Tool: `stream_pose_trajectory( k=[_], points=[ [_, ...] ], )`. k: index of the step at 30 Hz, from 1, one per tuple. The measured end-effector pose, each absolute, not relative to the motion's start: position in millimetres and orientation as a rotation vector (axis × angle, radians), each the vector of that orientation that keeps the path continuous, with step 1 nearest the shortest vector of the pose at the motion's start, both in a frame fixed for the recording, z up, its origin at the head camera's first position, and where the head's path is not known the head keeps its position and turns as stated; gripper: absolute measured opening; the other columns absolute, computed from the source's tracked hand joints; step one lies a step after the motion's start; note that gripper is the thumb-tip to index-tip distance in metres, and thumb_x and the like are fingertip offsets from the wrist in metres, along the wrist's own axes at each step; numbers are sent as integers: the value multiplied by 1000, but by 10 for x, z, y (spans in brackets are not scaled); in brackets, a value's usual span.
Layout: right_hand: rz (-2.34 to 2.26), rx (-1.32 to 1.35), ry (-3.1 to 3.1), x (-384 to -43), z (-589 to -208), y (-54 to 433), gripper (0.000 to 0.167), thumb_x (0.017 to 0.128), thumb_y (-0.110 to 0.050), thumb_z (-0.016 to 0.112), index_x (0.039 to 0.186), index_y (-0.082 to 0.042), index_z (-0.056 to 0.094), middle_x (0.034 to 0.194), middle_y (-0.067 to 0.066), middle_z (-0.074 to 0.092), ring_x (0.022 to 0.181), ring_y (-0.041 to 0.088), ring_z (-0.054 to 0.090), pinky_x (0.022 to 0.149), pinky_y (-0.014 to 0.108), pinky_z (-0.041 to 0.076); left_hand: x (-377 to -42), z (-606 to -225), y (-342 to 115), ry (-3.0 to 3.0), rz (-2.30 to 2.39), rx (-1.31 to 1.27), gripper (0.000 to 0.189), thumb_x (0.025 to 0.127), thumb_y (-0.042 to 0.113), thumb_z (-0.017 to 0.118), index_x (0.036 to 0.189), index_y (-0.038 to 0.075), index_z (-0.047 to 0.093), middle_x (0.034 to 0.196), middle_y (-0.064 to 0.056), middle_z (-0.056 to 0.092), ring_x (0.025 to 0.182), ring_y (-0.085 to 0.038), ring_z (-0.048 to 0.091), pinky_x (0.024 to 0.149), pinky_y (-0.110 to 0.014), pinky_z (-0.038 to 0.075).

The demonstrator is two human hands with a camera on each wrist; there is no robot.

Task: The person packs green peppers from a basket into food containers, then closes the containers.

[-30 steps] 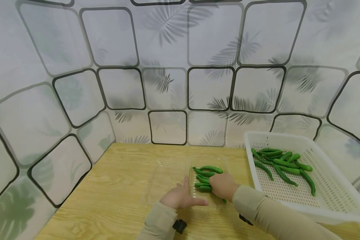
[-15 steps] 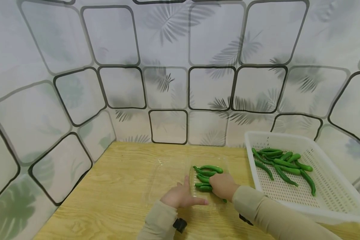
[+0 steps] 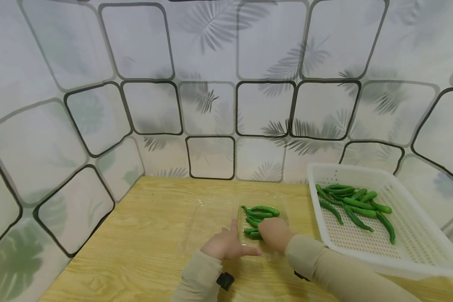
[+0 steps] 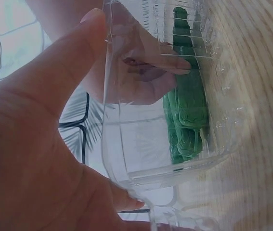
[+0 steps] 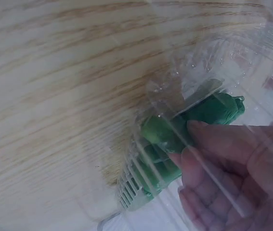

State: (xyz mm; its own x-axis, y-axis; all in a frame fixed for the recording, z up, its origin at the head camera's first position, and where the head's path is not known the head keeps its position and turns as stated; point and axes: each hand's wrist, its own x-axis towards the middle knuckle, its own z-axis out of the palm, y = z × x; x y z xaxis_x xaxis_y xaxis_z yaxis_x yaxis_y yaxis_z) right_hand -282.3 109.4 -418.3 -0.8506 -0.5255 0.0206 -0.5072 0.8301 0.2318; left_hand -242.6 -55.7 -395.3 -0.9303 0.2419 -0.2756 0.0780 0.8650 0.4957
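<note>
A clear hinged plastic box (image 3: 285, 212) lies unfolded on the table, with several green chili peppers (image 3: 262, 215) lying crosswise in its right half. My right hand (image 3: 274, 235) reaches into that half. In the right wrist view its thumb and curled fingers pinch a green chili pepper (image 5: 213, 110) low in the box, seen through the clear wall. My left hand (image 3: 226, 245) stands at the near left corner of the filled half, thumb and index finger spread wide. In the left wrist view the thumb and fingers lie along the box's rim.
The box's transparent lid half (image 3: 209, 218) lies flat to the left. A white perforated basket (image 3: 415, 235) with more green chili peppers (image 3: 356, 204) stands at the right. A patterned curtain (image 3: 211, 157) hangs behind the wooden table (image 3: 136, 235).
My right hand has shifted slightly left and toward the box's near end. The pepper tip that stuck out below it is no longer visible. My left hand holds its place.
</note>
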Motion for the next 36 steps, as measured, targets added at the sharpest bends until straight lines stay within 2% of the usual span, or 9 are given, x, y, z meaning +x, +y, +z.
stream_pose_trajectory(
  k=[12,22,27,36],
  points=[
    [-278,748,-2981,-2770,-4133,1043,18,75,-14,74,67,-9,59,69,5,61,66,21,62,60,38,53,-2422,-3952,-568,2703,705,227,121,66,73,65,148,0,12,136,-39,32,120,-50,41,93,-56,39],
    [-155,700,-3009,-2773,-3997,1044,15,76,-4,72,71,-8,58,76,7,62,72,25,63,60,42,54,-2432,-3962,-564,2709,685,234,122,66,74,64,148,0,12,135,-39,33,119,-51,42,92,-57,40],
    [-38,717,-3013,-2771,-3807,1119,15,82,3,65,72,-5,57,72,8,59,71,26,61,63,42,53,-2438,-3971,-564,2699,694,231,123,66,75,63,149,1,11,136,-39,32,118,-51,43,91,-56,40],
    [134,593,-3071,-2814,-3312,1566,14,85,-12,68,76,-7,58,70,3,56,60,15,53,54,33,45,-2436,-3968,-555,2685,710,235,122,66,73,64,149,1,11,136,-39,31,117,-51,43,91,-56,41]
  ],
)
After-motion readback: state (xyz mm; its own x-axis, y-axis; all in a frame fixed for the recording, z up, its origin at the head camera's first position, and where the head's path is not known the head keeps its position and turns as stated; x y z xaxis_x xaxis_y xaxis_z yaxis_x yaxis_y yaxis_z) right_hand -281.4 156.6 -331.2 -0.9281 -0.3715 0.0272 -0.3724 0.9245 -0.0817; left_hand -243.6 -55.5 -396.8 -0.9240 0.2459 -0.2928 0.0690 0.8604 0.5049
